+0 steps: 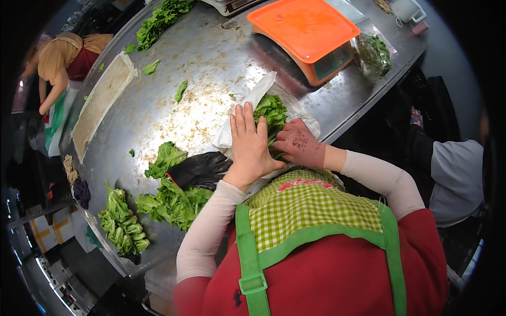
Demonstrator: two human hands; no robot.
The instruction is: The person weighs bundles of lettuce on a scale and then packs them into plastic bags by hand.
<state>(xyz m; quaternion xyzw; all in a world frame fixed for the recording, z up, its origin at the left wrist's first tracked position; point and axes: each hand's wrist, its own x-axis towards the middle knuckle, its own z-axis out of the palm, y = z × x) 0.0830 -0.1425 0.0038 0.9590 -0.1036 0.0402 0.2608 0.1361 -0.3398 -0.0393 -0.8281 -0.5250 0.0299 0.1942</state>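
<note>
My left hand (251, 146), bare, lies with fingers spread flat over a white sheet (259, 91) and the left side of a bunch of leafy greens (272, 112). At the bunch's right side, my right hand (299, 143) wears a reddish glove with its fingers curled against the stems; whether it grips them is hidden. The sheet is partly folded over the bunch, close to the table's front edge. A black glove (199, 170) rests left of my left wrist on loose lettuce leaves (176, 203). Farther left lies a pile of lettuce heads (123, 223).
An orange-topped scale (304, 29) stands at the back right, beside a clear bag of greens (372, 55). More greens (160, 23) lie at the far left of the metal table (158, 98), near a long damp cloth (103, 102). A person (67, 59) works beyond the left edge; another (454, 177) is at right.
</note>
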